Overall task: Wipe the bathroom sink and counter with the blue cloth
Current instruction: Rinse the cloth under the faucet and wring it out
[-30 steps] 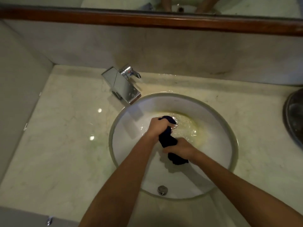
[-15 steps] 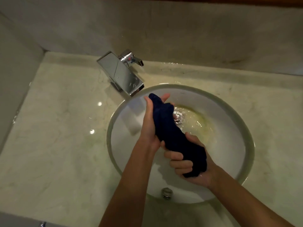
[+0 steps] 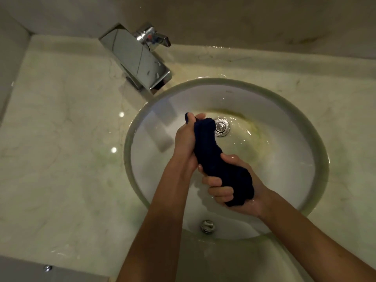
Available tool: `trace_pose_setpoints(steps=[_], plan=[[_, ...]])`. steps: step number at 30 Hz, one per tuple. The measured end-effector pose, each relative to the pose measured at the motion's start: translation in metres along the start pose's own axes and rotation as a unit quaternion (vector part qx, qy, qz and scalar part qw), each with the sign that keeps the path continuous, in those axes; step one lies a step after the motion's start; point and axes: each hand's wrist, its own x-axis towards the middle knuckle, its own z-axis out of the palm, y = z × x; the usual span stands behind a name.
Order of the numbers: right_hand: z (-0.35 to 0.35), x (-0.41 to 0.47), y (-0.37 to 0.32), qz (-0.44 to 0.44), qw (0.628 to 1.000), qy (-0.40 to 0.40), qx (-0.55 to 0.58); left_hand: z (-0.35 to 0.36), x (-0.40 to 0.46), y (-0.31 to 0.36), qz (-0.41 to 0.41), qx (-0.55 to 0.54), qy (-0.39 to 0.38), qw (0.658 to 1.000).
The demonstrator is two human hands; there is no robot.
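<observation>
Both hands grip the rolled blue cloth (image 3: 219,159) over the sink (image 3: 305,123) — left hand (image 3: 186,139) upper end, right hand (image 3: 230,190) lower, fingers curled.

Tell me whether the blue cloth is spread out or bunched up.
Bunched up: the blue cloth is rolled into a thick rope, gripped by the left hand and right hand.
</observation>
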Motion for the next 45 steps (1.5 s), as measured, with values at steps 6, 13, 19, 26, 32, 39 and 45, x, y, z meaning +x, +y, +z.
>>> trace_pose_setpoints(steps=[6,13,19,26,32,39,45], plan=[[0.001,0.0,0.007,0.002,1.0,-0.005,0.023,-0.002,0.001,-0.005,-0.021,-0.021,-0.056,0.998],[0.016,-0.009,0.005,0.005,0.987,-0.118,0.106,-0.027,-0.028,0.004,-0.019,-0.204,-0.281,0.937],[0.038,-0.006,0.028,0.016,0.978,-0.188,0.093,-0.017,-0.036,-0.009,0.052,-0.178,-0.442,0.878],[0.047,-0.005,0.042,-0.027,0.973,-0.223,0.049,-0.01,-0.045,0.014,0.053,-0.198,-0.581,0.787],[0.054,-0.018,0.037,-0.042,0.993,-0.112,0.005,0.009,-0.063,0.027,0.07,0.081,-0.283,0.953],[0.034,0.028,-0.001,-0.066,0.776,0.438,-0.448,0.014,0.001,0.006,0.119,0.43,-0.045,0.894],[-0.01,0.064,-0.006,-0.04,0.53,0.5,-0.684,0.02,0.01,-0.003,0.162,0.627,0.012,0.762]])
